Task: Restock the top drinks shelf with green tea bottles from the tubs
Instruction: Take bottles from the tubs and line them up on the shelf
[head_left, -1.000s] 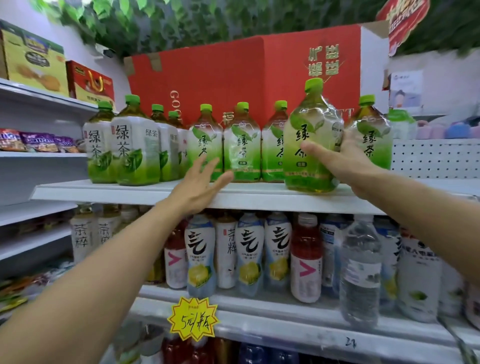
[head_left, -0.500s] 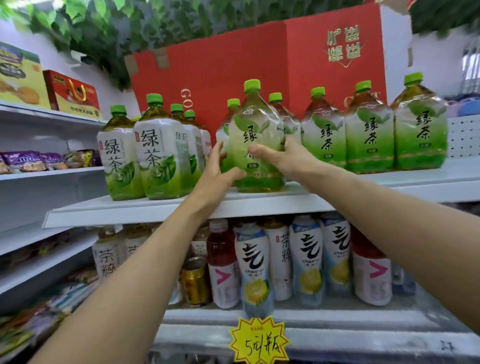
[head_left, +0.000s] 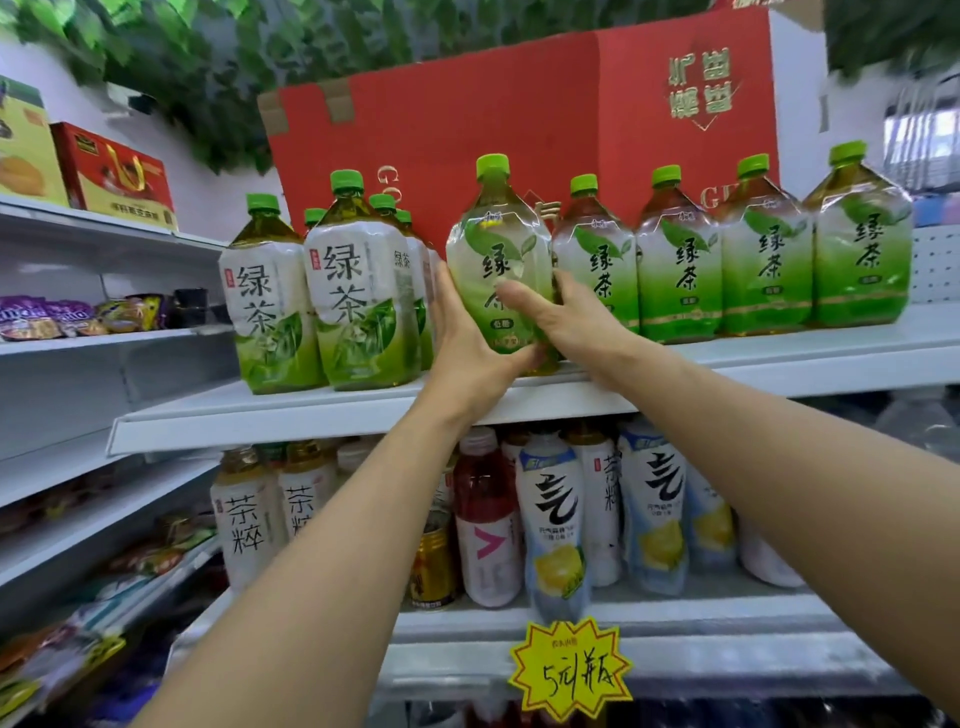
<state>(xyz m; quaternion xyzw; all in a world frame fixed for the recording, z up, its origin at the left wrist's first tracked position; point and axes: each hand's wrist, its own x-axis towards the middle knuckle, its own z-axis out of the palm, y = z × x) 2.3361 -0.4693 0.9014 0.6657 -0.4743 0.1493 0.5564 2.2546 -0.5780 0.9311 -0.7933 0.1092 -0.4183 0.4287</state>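
A large green tea bottle (head_left: 496, 249) with a green cap stands at the front of the white top shelf (head_left: 311, 415). Both hands hold it. My left hand (head_left: 467, 343) lies against its left side with the thumb under its base. My right hand (head_left: 566, 322) wraps its right side, thumb across the label. To its right stands a row of matching green tea bottles (head_left: 763, 260). To its left is a group of white-labelled green tea bottles (head_left: 358, 296). No tubs are in view.
A big red carton (head_left: 519, 130) stands behind the bottles on the top shelf. The shelf below holds mixed drink bottles (head_left: 550, 519) and a yellow price tag (head_left: 571, 670). Side shelves at the left carry snack packs (head_left: 78, 317) and boxes (head_left: 114, 176).
The held bottle has moved left along the top shelf, from the right end of the row to its left end. My left hand left the shelf edge and now holds the bottle.
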